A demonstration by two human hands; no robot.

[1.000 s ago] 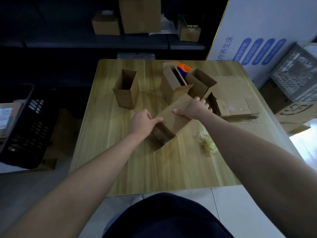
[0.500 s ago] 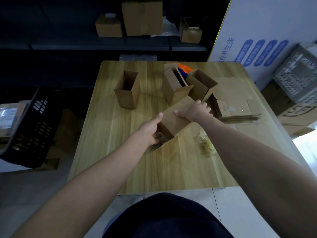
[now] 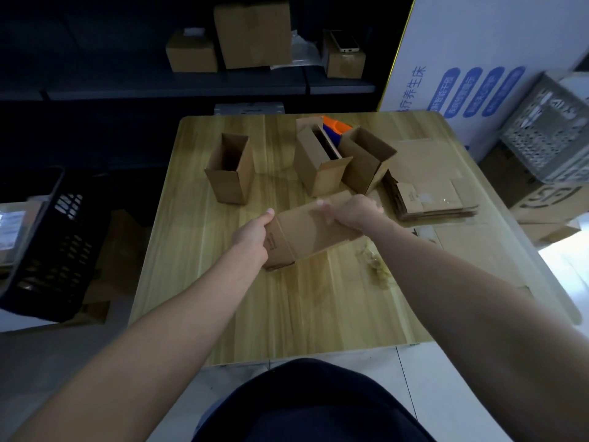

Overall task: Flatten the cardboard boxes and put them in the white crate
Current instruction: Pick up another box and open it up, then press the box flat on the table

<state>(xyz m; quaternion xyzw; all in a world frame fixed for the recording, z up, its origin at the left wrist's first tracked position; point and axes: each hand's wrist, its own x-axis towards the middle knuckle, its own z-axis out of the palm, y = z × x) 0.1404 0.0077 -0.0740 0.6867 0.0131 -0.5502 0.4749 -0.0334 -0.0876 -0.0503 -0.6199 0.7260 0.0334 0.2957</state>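
The left hand (image 3: 251, 240) is gripping the near end of a part-flattened cardboard box (image 3: 306, 231); the right hand (image 3: 353, 210) is gripping its far edge, at mid-tabletop (image 3: 287, 307). The white crate (image 3: 548, 135) is standing well apart, to the right.

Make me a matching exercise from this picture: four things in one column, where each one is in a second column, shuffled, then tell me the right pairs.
Things:
1. nearly flat cardboard box
2. stack of flattened boxes
3. black crate
4. white crate

Places:
A. beyond the left edge of the table
B. beyond the table's right edge
C. gripped by the left hand and right hand
D. lying on the table's right side

Pairs: 1-C, 2-D, 3-A, 4-B
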